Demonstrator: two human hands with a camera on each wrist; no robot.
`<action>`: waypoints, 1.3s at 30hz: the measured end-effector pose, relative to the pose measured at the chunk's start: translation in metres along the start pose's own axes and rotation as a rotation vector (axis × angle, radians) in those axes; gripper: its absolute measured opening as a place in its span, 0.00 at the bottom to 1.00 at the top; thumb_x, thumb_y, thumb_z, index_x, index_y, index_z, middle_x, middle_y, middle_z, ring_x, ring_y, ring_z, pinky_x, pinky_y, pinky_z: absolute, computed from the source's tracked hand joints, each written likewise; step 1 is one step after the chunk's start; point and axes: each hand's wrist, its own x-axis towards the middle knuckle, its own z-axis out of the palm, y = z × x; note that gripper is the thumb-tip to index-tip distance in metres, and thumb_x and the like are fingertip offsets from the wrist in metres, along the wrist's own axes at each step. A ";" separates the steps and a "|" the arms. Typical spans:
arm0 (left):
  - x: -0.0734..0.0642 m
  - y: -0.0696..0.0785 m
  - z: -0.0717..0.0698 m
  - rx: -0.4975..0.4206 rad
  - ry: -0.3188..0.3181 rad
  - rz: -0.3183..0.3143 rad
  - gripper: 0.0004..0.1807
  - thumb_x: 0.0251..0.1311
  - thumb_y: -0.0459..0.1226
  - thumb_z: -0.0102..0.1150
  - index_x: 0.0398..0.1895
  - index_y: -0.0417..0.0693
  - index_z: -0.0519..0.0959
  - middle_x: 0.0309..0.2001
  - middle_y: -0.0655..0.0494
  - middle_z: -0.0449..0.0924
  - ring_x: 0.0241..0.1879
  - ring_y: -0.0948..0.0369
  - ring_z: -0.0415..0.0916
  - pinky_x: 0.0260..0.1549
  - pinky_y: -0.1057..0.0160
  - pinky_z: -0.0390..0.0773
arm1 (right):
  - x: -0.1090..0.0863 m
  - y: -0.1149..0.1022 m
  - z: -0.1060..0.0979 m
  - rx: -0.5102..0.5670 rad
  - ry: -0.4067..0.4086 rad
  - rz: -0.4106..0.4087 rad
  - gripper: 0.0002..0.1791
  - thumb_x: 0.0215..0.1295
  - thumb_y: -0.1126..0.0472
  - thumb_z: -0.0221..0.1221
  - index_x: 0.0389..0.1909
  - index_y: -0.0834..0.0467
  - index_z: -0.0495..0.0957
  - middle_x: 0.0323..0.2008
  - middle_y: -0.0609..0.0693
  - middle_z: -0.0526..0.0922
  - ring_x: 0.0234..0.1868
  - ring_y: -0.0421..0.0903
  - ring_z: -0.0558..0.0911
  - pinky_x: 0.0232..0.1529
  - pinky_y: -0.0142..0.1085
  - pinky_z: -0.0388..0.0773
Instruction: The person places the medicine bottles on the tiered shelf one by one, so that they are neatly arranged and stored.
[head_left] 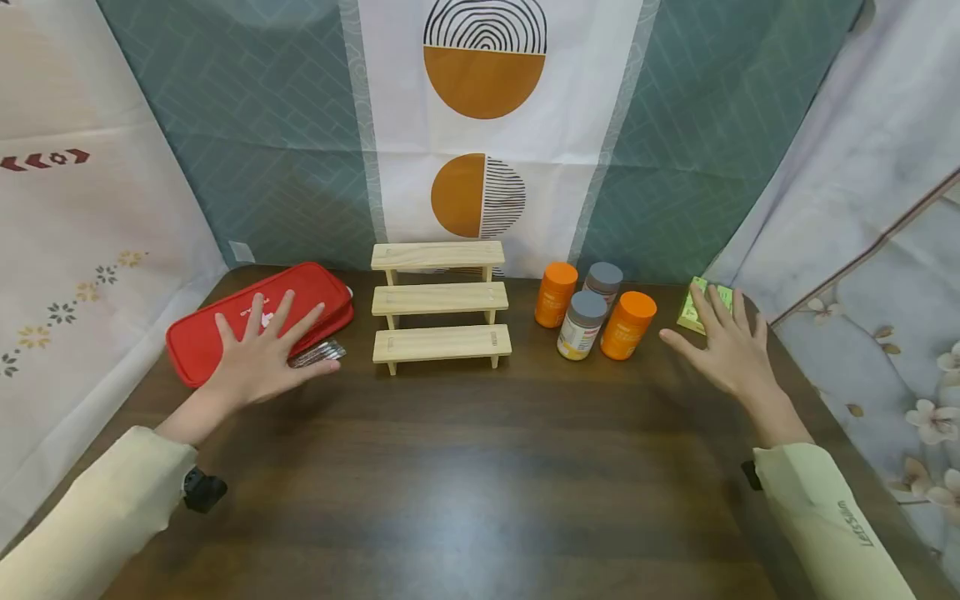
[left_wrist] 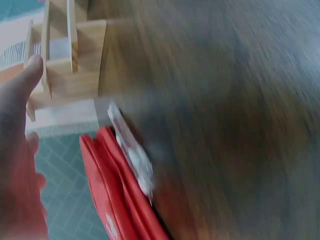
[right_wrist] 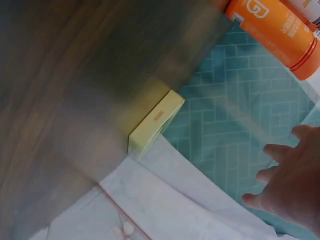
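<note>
My left hand (head_left: 257, 360) is spread with straight fingers, overlapping a red zip pouch (head_left: 198, 337) in the head view. By its thumb lies a transparent packet (head_left: 318, 353) of thin items, seen also as a plastic packet (left_wrist: 132, 152) along the red pouch (left_wrist: 117, 187) in the left wrist view. On the other side my right hand (head_left: 731, 354), fingers spread, overlaps a small yellow-green box (head_left: 691, 313). That box (right_wrist: 156, 120) shows apart from the fingers in the right wrist view. Both hands hold nothing.
A three-tier wooden stand (head_left: 441, 298) is at the back middle of the dark table (head_left: 450, 467). Right of it, two orange bottles (head_left: 628, 327) and two grey-lidded bottles (head_left: 581, 327) cluster together. Fabric (head_left: 300, 150) hangs behind and at both sides.
</note>
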 end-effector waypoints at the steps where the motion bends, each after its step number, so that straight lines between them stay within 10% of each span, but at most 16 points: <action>1: 0.001 0.003 0.002 -0.005 0.007 0.008 0.54 0.55 0.72 0.47 0.79 0.61 0.42 0.78 0.37 0.34 0.74 0.30 0.27 0.57 0.19 0.27 | 0.001 -0.002 0.001 0.015 0.005 -0.001 0.50 0.67 0.30 0.45 0.78 0.45 0.32 0.78 0.62 0.36 0.76 0.69 0.29 0.64 0.73 0.27; 13: 0.024 0.041 0.034 -0.126 0.052 0.073 0.55 0.55 0.69 0.52 0.79 0.59 0.42 0.78 0.40 0.41 0.75 0.32 0.39 0.64 0.25 0.32 | 0.023 -0.038 0.020 0.508 -0.073 0.009 0.53 0.68 0.46 0.57 0.78 0.59 0.32 0.77 0.68 0.43 0.75 0.70 0.47 0.67 0.68 0.48; 24: 0.038 0.050 0.053 -0.520 0.123 0.192 0.60 0.52 0.45 0.72 0.78 0.43 0.40 0.72 0.33 0.58 0.70 0.37 0.60 0.66 0.35 0.58 | 0.039 -0.044 0.028 0.887 -0.138 0.181 0.44 0.70 0.54 0.58 0.78 0.56 0.43 0.76 0.63 0.51 0.64 0.50 0.65 0.72 0.53 0.57; 34: 0.045 0.047 0.062 -0.823 0.121 0.167 0.55 0.50 0.35 0.74 0.77 0.48 0.47 0.63 0.32 0.72 0.39 0.46 0.83 0.43 0.55 0.82 | 0.042 -0.042 0.032 0.992 -0.124 0.226 0.40 0.67 0.58 0.60 0.76 0.55 0.51 0.75 0.56 0.58 0.61 0.42 0.67 0.74 0.51 0.54; 39: 0.047 0.045 0.064 -0.858 0.117 0.156 0.55 0.50 0.35 0.74 0.77 0.51 0.48 0.62 0.33 0.73 0.39 0.48 0.82 0.41 0.61 0.80 | 0.041 -0.040 0.032 0.975 -0.102 0.236 0.40 0.67 0.57 0.61 0.76 0.55 0.53 0.72 0.55 0.61 0.51 0.31 0.69 0.72 0.49 0.57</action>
